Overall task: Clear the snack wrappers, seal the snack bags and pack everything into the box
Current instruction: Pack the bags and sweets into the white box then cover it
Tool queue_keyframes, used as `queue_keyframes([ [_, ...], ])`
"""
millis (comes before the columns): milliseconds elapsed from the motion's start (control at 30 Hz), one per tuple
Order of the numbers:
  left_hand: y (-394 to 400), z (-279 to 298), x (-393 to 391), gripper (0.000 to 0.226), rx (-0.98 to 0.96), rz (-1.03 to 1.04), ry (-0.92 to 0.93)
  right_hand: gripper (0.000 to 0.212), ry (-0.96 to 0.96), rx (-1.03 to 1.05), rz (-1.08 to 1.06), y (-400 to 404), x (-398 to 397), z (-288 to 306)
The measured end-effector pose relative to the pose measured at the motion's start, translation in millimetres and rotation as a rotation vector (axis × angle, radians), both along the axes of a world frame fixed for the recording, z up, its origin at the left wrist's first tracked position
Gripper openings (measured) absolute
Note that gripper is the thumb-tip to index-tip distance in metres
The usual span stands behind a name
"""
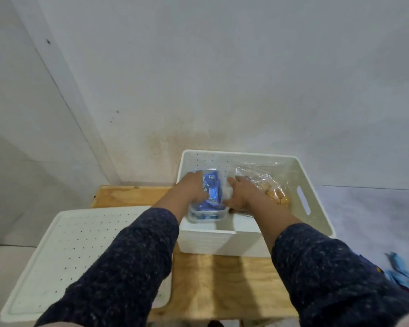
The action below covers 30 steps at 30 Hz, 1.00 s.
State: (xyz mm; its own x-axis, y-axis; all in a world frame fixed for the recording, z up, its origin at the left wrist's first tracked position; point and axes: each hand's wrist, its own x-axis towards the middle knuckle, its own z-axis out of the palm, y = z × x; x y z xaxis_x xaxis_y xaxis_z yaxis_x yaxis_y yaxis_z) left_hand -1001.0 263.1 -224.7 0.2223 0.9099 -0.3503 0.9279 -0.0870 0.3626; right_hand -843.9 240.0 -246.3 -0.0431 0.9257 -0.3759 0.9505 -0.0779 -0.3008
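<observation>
A white perforated box (316, 204) stands on the wooden table (213, 279) against the wall. Both my hands reach into it and grip a clear plastic container (209, 214) filled with blue snack packets. My left hand (191, 187) clasps its left side and my right hand (242, 193) its right side. The container is tilted, its near end resting over the box's front rim. A clear bag of orange-brown snacks (269, 185) lies inside the box to the right, partly behind my right hand.
The box's white perforated lid (64, 251) lies flat on the table's left part, overhanging the edge. Blue wrappers (401, 272) lie on the floor at the far right. Walls close in behind and to the left.
</observation>
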Motion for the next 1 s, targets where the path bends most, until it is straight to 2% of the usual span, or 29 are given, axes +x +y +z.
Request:
queue_keyframes([
  [133,-24.0,39.2,-8.8,0.082,0.099,-0.102,0.113,0.082,-0.095,0.139,-0.024,-35.5,8.1,42.1],
  [400,-89.1,82.1,33.4,0.069,0.305,-0.321,0.141,0.079,-0.171,0.23,-0.199,-143.5,51.6,100.0],
  [667,-161.5,77.2,106.2,0.059,0.371,-0.491,0.148,0.073,-0.217,0.212,-0.402,-245.8,120.5,110.6],
  [867,-203.4,60.4,164.9,0.064,0.346,-0.55,0.14,0.077,-0.2,0.182,-0.458,-298.3,180.4,97.3],
  [1000,-239.9,26.8,214.4,0.07,0.307,-0.509,0.085,0.081,-0.169,0.147,-0.455,-332.8,232.9,73.3],
])
